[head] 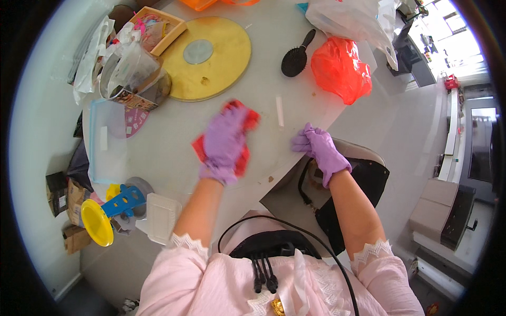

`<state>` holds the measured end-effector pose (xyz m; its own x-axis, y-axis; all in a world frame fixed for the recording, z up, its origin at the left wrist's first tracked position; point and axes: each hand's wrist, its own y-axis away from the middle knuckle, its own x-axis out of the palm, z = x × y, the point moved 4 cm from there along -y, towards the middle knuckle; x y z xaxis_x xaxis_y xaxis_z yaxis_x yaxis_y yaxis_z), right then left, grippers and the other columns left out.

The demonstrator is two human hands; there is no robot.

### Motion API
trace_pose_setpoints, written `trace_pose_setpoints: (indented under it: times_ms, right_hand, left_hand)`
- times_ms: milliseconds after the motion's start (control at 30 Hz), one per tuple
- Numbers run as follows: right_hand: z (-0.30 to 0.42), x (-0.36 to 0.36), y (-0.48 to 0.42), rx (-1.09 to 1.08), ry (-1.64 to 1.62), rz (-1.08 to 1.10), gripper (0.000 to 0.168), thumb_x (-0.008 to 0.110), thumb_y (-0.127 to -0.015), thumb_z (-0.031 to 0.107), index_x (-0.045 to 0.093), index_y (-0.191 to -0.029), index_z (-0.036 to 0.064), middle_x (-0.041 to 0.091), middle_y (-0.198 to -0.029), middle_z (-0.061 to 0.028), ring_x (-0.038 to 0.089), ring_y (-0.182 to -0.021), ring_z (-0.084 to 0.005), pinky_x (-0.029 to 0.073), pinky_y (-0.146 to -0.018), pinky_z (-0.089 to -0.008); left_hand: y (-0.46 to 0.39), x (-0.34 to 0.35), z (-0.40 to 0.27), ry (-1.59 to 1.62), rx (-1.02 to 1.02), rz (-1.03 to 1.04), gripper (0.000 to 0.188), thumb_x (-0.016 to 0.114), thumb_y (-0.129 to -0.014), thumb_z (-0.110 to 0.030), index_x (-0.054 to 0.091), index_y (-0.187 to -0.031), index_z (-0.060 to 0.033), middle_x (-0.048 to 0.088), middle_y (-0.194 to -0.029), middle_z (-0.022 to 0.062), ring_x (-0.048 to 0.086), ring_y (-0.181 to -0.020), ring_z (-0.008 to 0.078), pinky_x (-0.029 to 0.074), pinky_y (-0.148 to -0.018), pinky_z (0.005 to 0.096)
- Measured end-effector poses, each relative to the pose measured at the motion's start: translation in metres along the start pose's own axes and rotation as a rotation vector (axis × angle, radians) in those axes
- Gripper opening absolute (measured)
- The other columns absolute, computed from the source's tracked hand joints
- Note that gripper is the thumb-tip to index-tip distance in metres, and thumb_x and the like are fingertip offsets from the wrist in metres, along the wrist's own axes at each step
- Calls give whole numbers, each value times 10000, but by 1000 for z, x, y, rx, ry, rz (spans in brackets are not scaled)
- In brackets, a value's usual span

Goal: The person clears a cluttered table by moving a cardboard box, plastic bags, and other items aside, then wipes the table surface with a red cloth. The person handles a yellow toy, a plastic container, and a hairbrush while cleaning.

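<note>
My left hand [226, 136], in a purple rubber glove, presses a crumpled red cloth [242, 160] flat against the pale tabletop [170, 146]. The hand is blurred. The cloth shows beyond the fingertips and on both sides of the palm. At the table's near right edge rests my right hand [318, 148], gloved the same way, its fingers loosely bent and nothing visible in them. Brown specks [270, 179] lie on the table between my forearms. A clear strip [280, 111] lies between the two hands, further back.
A yellow round turntable [225, 51], a plastic tub [130, 85] and a wooden tray [174, 33] stand far left. A black hairbrush [294, 61] and a red plastic bag [340, 69] lie far right. Near left are a clear container [163, 217] and a yellow-and-blue toy [124, 200]. A chair [352, 148] holds a black bag [365, 177].
</note>
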<state>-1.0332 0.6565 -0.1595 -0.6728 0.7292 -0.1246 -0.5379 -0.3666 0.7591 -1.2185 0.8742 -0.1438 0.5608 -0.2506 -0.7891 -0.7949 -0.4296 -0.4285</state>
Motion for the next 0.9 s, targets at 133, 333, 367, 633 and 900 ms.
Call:
trace_pose_setpoints:
  times_ms: [133,333,367,633,900]
  right_hand:
    - [-4,-2,-7,-7,-7,7,402,501,-1172,389,612,-1204,5,805,-1116,-188,812,-919,-294,565,-841,-409]
    - [-9,-2,-7,-19,-63,19,381,527,-1165,368,611,-1182,-3,799,-1078,-192,806,-920,-293,602,-863,-399]
    - [-8,-3,-6,-7,-74,8,375,533,-1164,363,610,-1177,-4,798,-1068,-192,804,-919,-294,607,-867,-397]
    - [-6,1,-5,-46,-52,37,360,512,-1166,359,607,-1203,13,806,-1053,-161,799,-873,-259,554,-828,-373]
    - [0,-1,4,-30,-10,-19,413,516,-1163,361,608,-1219,-38,801,-1068,-204,802,-886,-298,577,-847,-400]
  left_hand:
    - [71,22,-88,32,121,357,481,704,-897,-163,681,-1376,-125,746,-1250,121,725,-1074,323,569,-945,473]
    - [93,-8,-47,96,66,330,522,684,-890,-92,701,-1407,-166,763,-1298,132,726,-1216,323,538,-1089,472]
    - [92,-10,-32,61,60,309,527,684,-885,-78,703,-1405,-166,764,-1291,135,726,-1205,334,534,-1094,481]
    - [-58,-20,109,-140,-235,-38,634,707,-876,-27,652,-1494,-157,706,-1382,224,639,-1299,442,511,-1132,512]
    - [24,10,-33,23,-33,308,551,735,-854,-122,654,-1398,-150,717,-1297,157,696,-1135,385,567,-989,516]
